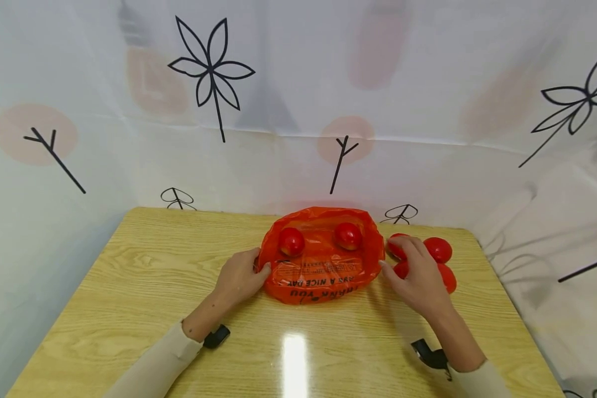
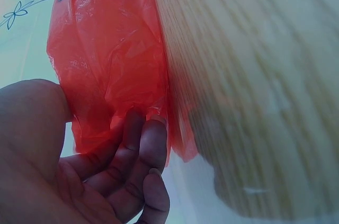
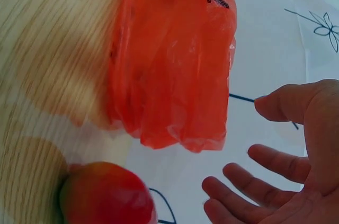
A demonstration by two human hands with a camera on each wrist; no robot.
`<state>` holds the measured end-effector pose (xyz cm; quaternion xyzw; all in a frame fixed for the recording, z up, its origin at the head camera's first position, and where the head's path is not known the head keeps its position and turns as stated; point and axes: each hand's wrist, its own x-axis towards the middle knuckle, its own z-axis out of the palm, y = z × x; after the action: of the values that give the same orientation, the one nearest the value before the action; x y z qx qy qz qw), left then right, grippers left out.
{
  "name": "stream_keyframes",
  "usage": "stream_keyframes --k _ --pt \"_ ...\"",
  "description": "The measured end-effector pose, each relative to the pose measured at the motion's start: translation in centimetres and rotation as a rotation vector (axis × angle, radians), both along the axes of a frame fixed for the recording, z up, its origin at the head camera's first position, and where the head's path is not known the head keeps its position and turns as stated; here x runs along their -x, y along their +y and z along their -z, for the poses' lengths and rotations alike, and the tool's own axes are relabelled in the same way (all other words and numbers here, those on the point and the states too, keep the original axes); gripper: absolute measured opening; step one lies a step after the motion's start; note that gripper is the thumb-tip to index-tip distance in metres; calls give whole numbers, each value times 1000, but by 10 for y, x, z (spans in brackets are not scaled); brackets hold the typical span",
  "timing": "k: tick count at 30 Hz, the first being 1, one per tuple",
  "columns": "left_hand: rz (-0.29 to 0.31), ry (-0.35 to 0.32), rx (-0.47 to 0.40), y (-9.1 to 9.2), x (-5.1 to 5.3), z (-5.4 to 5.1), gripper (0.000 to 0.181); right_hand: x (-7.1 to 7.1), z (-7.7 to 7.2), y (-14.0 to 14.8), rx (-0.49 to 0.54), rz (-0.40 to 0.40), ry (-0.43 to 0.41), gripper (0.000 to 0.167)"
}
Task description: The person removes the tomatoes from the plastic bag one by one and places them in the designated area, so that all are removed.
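An orange-red plastic bag with black print stands with its mouth spread wide on the table. Inside it lie two shiny red, apple-like fruits, one on the left and one on the right. My left hand grips the bag's left side, thumb at the rim and fingers against the outer wall. By the bag's right rim hovers my right hand, fingers spread and holding nothing; in the right wrist view it is apart from the bag. Several more red fruits lie around and partly beneath it.
The wood-grain table ends at the back against a pale cloth with black flower drawings. A single red-yellow fruit shows below the bag in the right wrist view. Dark straps sit on both wrists.
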<state>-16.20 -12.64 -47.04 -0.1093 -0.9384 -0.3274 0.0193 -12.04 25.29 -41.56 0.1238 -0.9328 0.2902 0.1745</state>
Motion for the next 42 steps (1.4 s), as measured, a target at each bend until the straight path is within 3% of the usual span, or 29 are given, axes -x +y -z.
stream_keyframes --k 19,30,42 --pt "8 -13 -8 -1 -1 0 9 11 2 -22 -5 -14 -31 47" --pt "10 -9 -7 -1 0 0 9 19 -3 -31 4 -42 44 43" --pt "19 1 -3 0 0 1 8 31 -1 -43 12 -101 -45 43"
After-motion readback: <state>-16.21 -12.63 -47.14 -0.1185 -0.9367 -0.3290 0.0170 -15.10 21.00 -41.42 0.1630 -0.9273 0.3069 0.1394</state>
